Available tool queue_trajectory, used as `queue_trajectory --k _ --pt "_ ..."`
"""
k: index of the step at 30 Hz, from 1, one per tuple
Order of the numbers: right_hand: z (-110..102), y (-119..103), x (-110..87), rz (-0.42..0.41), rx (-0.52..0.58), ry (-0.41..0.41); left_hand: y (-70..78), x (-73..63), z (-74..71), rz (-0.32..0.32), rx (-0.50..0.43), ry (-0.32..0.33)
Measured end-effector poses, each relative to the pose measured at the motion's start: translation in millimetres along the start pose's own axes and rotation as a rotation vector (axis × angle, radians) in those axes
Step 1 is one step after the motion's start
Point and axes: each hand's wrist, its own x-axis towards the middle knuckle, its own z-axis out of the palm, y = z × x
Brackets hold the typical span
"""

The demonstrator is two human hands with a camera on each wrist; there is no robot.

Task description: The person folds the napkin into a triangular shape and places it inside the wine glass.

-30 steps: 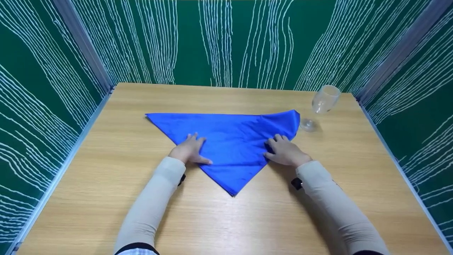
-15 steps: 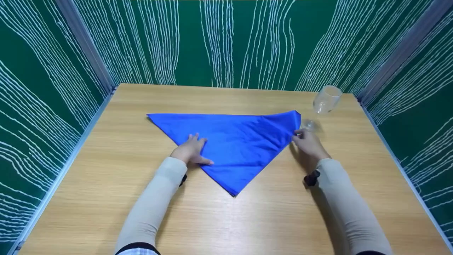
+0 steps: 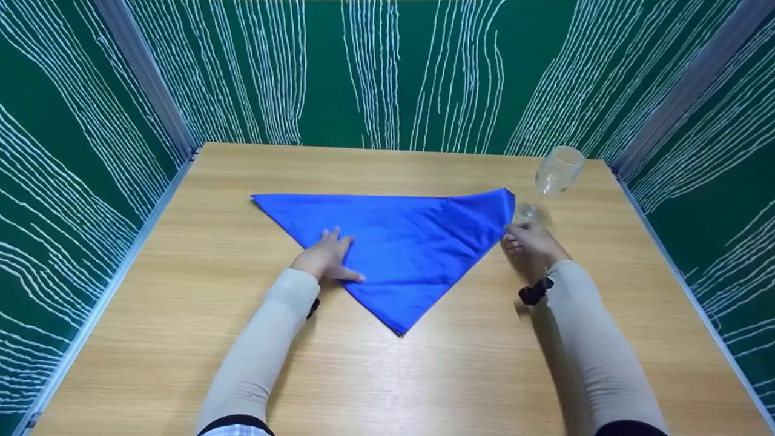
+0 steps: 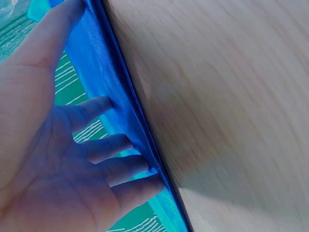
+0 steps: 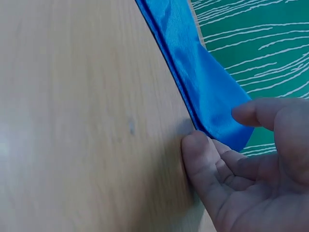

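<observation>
A blue cloth napkin [image 3: 399, 248], folded into a triangle, lies on the table with one point towards me. Its right corner is bunched and slightly raised. My left hand [image 3: 327, 257] rests on its left edge with spread fingers; in the left wrist view the fingertips [image 4: 126, 141] touch the cloth [image 4: 104, 58]. At the napkin's right edge, my right hand [image 3: 536, 242] holds the border near the bunched corner. The right wrist view shows the thumb [image 5: 198, 150] at the cloth's edge [image 5: 212, 96] and one finger stretched above it, other fingers curled.
A clear stemmed glass [image 3: 558, 172] stands just beyond my right hand, its foot close to the napkin's right corner. The wooden table [image 3: 387, 387] is bordered by green panels [image 3: 424, 72] with white lines at the back and both sides.
My right hand has moved right and away from me, from the napkin's lower right edge to near its right corner, where the fingers have curled. The left hand and napkin stay nearly still.
</observation>
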Motion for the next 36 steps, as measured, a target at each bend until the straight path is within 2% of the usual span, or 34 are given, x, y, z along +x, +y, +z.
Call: queue_trajectory --k 7,11,15,17,22,25,27,32,36 --pt "2.9 -4.9 1.2 0.026 0.043 -0.017 -0.4 0.3 -0.2 -0.009 -0.003 -0.008" --pt "4.6 -7.6 3.2 0.045 0.104 0.005 -0.7 0.2 -0.3 -0.012 -0.011 -0.003" --pt "6.4 -9.3 9.4 0.019 0.227 0.047 -0.4 0.0 -1.0 -0.012 0.001 -0.002" --pt "6.8 -9.6 12.7 -0.006 0.303 0.073 -0.3 -0.5 -1.2 -0.012 0.007 -0.001" --pt "7.7 -10.9 13.7 -0.038 0.623 0.134 0.7 -0.6 -1.1 -0.005 0.012 0.001" --pt "8.1 -13.1 10.6 -0.058 0.769 0.164 1.1 -0.5 -0.9 -0.003 0.011 0.005" --pt "7.8 -15.3 8.3 -0.065 0.791 0.198 1.1 -0.8 -0.7 -0.007 0.005 0.004" --pt "4.0 -19.8 1.6 -0.033 0.724 0.244 0.5 -1.4 0.0 -0.014 -0.020 0.001" --pt "3.6 -17.8 2.6 -0.110 0.764 0.246 -0.5 -1.2 0.8 -0.012 -0.028 0.001"
